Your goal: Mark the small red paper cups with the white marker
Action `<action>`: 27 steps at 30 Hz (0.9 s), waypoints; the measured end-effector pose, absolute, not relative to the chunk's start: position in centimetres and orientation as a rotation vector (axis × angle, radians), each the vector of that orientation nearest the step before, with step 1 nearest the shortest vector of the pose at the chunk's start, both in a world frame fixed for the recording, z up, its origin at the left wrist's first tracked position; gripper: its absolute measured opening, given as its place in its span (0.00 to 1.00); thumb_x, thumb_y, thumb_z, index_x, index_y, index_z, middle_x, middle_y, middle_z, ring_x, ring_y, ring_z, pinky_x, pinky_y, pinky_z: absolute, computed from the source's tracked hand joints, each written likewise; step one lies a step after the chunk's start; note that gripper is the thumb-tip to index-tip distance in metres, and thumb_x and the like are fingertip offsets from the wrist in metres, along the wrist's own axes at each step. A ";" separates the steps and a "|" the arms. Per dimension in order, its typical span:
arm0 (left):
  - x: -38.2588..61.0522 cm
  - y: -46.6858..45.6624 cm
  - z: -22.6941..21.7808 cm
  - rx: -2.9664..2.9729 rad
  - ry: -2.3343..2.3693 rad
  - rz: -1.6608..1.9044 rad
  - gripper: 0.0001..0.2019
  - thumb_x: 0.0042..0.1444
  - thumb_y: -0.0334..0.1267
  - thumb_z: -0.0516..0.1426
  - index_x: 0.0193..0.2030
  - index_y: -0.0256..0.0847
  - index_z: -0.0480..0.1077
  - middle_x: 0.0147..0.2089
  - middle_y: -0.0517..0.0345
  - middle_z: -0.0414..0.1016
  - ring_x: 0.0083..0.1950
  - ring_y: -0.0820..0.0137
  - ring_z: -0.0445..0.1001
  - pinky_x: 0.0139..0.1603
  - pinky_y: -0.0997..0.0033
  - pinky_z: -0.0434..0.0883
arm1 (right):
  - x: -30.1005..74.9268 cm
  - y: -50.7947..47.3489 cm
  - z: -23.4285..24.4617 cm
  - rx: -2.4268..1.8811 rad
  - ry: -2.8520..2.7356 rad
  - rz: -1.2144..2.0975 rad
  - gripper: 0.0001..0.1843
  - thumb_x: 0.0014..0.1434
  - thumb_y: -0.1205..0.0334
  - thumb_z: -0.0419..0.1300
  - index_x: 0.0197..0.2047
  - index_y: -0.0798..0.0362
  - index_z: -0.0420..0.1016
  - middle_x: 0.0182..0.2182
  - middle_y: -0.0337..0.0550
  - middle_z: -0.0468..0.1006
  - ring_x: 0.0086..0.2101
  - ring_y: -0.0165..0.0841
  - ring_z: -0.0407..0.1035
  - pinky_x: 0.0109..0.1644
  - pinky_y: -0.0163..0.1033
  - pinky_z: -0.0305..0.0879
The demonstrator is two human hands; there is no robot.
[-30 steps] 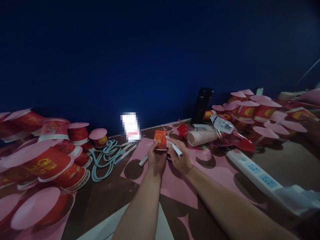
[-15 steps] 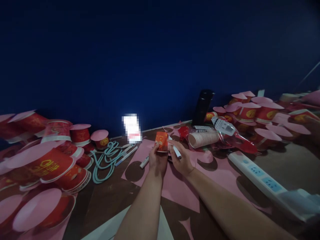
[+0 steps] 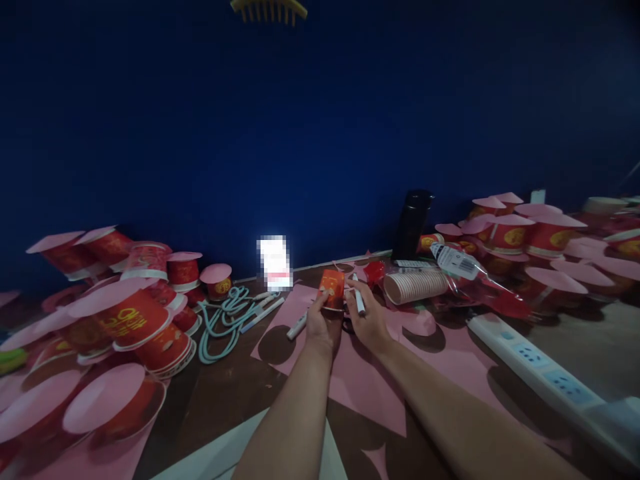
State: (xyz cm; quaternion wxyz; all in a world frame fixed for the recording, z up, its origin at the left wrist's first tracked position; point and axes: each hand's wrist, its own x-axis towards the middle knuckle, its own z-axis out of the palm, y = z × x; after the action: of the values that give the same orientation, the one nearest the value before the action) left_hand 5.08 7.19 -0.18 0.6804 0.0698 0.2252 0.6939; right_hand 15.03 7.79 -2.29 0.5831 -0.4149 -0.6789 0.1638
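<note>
My left hand [image 3: 323, 325] is closed around a small red paper cup [image 3: 333, 289] with a gold mark, held above the table. My right hand [image 3: 367, 321] grips a white marker [image 3: 358, 298] right beside the cup, its tip near the cup's side. Both hands hover over a pink paper sheet [image 3: 367, 387] with round holes cut out of it. Two more white markers [image 3: 299, 325] lie on the table just left of my hands.
Red cups capped with pink paper discs pile up at the left [image 3: 127, 319] and back right [image 3: 510, 232]. A teal cord [image 3: 223, 320], a sleeve of stacked cups [image 3: 415, 285], a black bottle [image 3: 413, 223] and a white power strip [image 3: 545, 380] lie around. A blue wall stands behind.
The view has tilted up and shifted, so everything sits a little lower and to the right. The marker in my right hand has swung more upright next to the cup.
</note>
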 end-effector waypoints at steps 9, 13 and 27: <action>5.0 7.2 -0.5 0.212 0.514 1.551 0.12 0.51 0.31 0.57 0.44 0.35 0.73 0.40 0.49 0.79 0.37 0.66 0.78 0.38 0.69 0.73 | 15.1 7.9 -2.1 -0.965 -1.472 0.472 0.17 0.63 0.51 0.54 0.51 0.51 0.70 0.41 0.47 0.77 0.31 0.33 0.73 0.32 0.39 0.73; 4.9 7.0 -0.5 0.179 0.523 1.604 0.12 0.51 0.32 0.57 0.44 0.35 0.73 0.39 0.50 0.79 0.34 0.67 0.77 0.35 0.70 0.73 | 15.0 7.2 -1.4 -1.070 -1.357 0.722 0.24 0.62 0.44 0.52 0.54 0.51 0.67 0.40 0.46 0.76 0.31 0.33 0.73 0.30 0.39 0.73; 4.8 6.9 -0.5 0.133 0.411 1.576 0.16 0.54 0.36 0.55 0.48 0.32 0.73 0.37 0.48 0.79 0.38 0.64 0.78 0.46 0.64 0.73 | 14.5 7.8 -2.7 -0.939 -1.394 0.889 0.30 0.59 0.45 0.58 0.61 0.47 0.60 0.50 0.46 0.75 0.48 0.39 0.72 0.53 0.45 0.69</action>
State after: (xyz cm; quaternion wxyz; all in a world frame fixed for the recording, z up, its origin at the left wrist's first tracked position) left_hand 4.75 6.86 -0.45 0.6844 0.0592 0.1832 0.7033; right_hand 14.48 7.81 -2.72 0.5812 -0.4021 -0.5965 0.3805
